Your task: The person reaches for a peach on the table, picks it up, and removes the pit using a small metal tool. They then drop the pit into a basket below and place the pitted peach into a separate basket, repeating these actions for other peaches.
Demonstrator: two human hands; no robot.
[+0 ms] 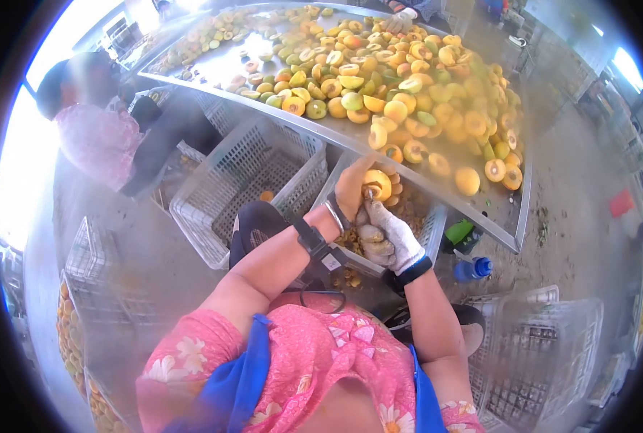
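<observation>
My bare left hand (349, 191) is closed around a yellow peach half (379, 185), its cut face turned toward me. My right hand (385, 237), in a soiled white glove, is wrapped round a small tool (368, 193) whose dark metal tip meets the fruit; most of the tool is hidden in the fist. Both hands are together over a white crate (432, 225) holding peach pieces, just in front of the table edge. On the metal table (343, 131) lies a big heap of halved peaches (408, 86).
Left of my hands stands another plastic crate (213, 229) with a fruit piece in it. A blue bottle (473, 269) and stacked crates (538, 353) are at the right. A co-worker (101, 137) sits at the left; another person's gloved hand (401, 20) reaches in across the table.
</observation>
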